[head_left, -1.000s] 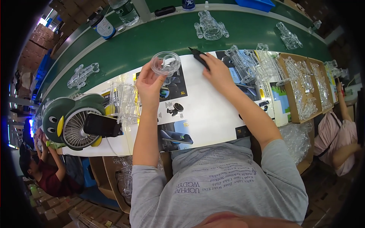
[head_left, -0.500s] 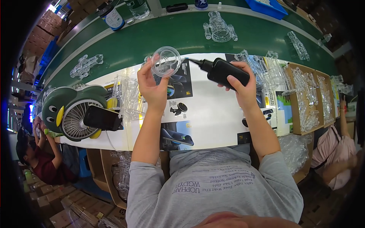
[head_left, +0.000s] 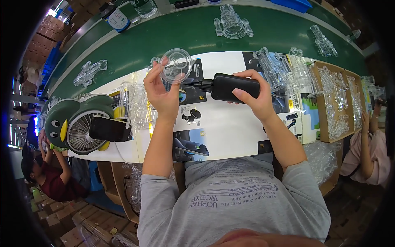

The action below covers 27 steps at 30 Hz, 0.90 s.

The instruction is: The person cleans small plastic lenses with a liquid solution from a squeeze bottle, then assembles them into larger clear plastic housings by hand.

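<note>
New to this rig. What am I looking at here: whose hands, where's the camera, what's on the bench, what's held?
No machine here: a person works with bare hands. The single picture comes from a wide fisheye camera on their head, looking down, so straight edges bend near the rim. The left hand holds up a clear round plastic part. The right hand grips a black handheld tool, its tip pointing toward that part. On the white work surface lie a penguin-shaped desk fan, a dark phone and clear plastic parts in cardboard boxes. Beyond runs a green conveyor belt. Other people sit at both sides.
</note>
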### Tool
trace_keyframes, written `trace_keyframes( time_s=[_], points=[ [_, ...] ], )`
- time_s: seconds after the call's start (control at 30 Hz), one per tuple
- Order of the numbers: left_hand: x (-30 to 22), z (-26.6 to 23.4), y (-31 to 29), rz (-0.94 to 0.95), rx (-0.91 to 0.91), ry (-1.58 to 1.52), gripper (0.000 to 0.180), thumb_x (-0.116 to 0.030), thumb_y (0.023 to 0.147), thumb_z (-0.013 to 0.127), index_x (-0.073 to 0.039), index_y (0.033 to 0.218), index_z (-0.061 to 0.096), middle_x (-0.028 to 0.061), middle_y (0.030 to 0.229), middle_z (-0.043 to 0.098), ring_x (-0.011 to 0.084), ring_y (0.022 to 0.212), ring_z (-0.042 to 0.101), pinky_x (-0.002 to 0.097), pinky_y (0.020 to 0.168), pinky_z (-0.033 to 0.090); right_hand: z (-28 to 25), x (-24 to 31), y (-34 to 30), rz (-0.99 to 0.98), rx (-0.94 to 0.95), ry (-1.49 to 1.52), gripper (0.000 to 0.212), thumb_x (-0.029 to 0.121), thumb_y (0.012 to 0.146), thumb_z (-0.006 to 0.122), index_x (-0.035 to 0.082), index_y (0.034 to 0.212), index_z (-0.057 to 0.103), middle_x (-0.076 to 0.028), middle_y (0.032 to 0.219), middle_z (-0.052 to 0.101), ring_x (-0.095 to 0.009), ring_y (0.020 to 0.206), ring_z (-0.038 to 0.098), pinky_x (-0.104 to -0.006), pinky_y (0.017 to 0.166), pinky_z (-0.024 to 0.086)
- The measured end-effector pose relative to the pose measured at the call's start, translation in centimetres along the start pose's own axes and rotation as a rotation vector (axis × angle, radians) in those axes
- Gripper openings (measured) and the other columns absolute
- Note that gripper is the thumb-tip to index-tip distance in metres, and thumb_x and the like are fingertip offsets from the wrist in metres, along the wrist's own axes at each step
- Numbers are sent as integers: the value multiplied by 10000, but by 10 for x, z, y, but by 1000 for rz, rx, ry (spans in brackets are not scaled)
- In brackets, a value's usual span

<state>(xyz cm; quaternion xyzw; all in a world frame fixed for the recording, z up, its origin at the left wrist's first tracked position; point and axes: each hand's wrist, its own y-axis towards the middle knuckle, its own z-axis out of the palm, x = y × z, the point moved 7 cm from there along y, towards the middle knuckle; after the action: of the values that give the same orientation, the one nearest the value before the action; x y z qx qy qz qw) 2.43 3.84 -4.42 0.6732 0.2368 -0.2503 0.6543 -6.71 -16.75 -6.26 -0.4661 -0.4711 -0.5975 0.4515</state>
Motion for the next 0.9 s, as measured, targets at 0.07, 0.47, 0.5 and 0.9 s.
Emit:
trace_keyframes(
  time_s=[0.07, 0.47, 0.5, 0.9],
  points=[
    [0, 0, 0, 0, -2, 1, 487, 65, 675, 713, -54, 1054, 434, 129, 1091, 553, 262, 1104, 523, 469, 1081, 211, 0, 1, 0, 1, -15, -2, 346, 156, 748, 666, 18, 1025, 511, -125, 880, 602, -208, 690, 658, -231, 537, 523],
    [-1, -1, 0, 33, 13, 26, 487, 64, 673, 714, -65, 1052, 437, 125, 1085, 557, 255, 1090, 534, 467, 1077, 225, 0, 0, 1, 16, -13, -2, 336, 146, 750, 662, 23, 1024, 513, -131, 886, 601, -213, 684, 660, -231, 536, 528],
    [0, 0, 0, 35, 14, 21, 486, 63, 673, 714, -65, 1051, 437, 125, 1084, 558, 255, 1089, 535, 467, 1077, 225, -1, -1, 2, 16, -14, -2, 336, 146, 750, 662, 23, 1024, 513, -131, 886, 601, -213, 684, 660, -231, 536, 528],
    [-3, -2, 0, 49, 4, 32, 493, 68, 672, 715, -61, 1059, 437, 124, 1089, 552, 253, 1084, 537, 464, 1073, 236, -3, -1, 2, 1, -15, -5, 335, 146, 750, 662, 19, 1024, 518, -125, 885, 599, -209, 689, 657, -232, 531, 521]
  ],
)
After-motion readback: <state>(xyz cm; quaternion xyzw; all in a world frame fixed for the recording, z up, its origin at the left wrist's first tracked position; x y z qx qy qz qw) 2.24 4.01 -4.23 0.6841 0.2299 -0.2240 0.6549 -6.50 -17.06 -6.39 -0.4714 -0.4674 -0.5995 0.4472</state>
